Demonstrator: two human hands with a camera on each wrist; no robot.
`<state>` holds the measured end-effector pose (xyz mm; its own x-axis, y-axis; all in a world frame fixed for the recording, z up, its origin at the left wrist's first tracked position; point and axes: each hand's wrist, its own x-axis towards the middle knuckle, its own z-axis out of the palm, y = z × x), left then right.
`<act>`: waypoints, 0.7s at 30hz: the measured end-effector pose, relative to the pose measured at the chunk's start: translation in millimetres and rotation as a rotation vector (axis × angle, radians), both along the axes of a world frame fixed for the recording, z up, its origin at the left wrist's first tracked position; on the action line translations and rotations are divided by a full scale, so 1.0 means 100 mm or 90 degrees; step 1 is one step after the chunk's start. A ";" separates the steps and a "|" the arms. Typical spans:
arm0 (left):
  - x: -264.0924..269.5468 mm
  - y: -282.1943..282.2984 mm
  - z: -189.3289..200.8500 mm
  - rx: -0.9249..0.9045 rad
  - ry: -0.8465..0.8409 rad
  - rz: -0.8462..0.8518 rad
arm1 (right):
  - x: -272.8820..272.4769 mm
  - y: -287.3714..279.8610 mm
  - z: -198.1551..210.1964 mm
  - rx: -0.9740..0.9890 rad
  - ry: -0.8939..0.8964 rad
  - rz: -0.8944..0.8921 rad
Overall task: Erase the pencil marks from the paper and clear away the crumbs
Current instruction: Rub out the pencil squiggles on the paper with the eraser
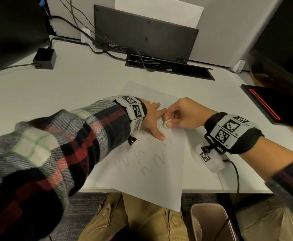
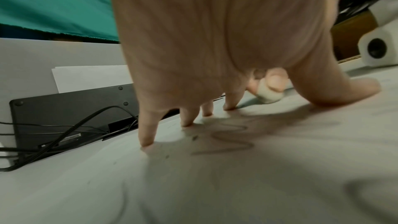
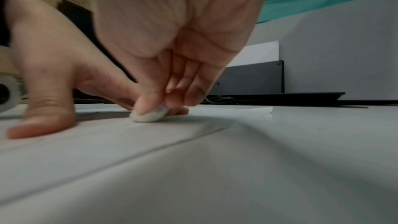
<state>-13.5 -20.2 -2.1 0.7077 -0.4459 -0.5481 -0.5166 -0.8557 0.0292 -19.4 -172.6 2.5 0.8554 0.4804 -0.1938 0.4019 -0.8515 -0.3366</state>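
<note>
The right hand (image 1: 182, 113) pinches a small, worn white eraser (image 1: 166, 123) between thumb and curled fingers, its rounded end pressed onto the paper (image 1: 152, 171). The left hand (image 1: 152, 119) lies spread, fingers straight, fingertips (image 2: 147, 142) and thumb pressing the sheet flat just beside the eraser.

To do this step well, I'd say the left hand should stay planted close to the rubbing spot so the sheet cannot buckle or slide, and the strokes should be short and run away from the holding fingers, with firm but not heavy pressure. The paper is thin, and a push toward the pinned side would likely wrinkle it.

The sheet lies flat on the white surface (image 1: 46, 94), turned at an angle to its front edge. Its long axis runs from the far left corner toward the person, and the near corner hangs over the edge above the person's lap. The eraser sits in the upper part of the sheet; it looks like a squat oval, and which way its longer side runs I cannot tell under the thumb.

Wavy pencil marks (image 1: 142, 160) still cover the lower middle of the paper, so most of the erasing seems left. A few dark crumbs (image 2: 194, 137) lie near the left fingers.
</note>
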 end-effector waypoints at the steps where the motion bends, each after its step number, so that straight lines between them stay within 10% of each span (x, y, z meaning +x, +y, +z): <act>1: 0.00 0.00 0.00 -0.001 -0.001 -0.001 | 0.03 0.01 0.00 -0.005 -0.026 -0.009; 21: -0.02 0.00 0.02 -0.013 -0.006 0.011 | 0.05 0.03 0.02 -0.011 -0.025 -0.017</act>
<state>-15.7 -20.5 0.2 0.7201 -0.4449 -0.5325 -0.5021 -0.8637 0.0425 -14.0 -169.6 4.9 0.8751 0.4539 -0.1679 0.3915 -0.8679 -0.3057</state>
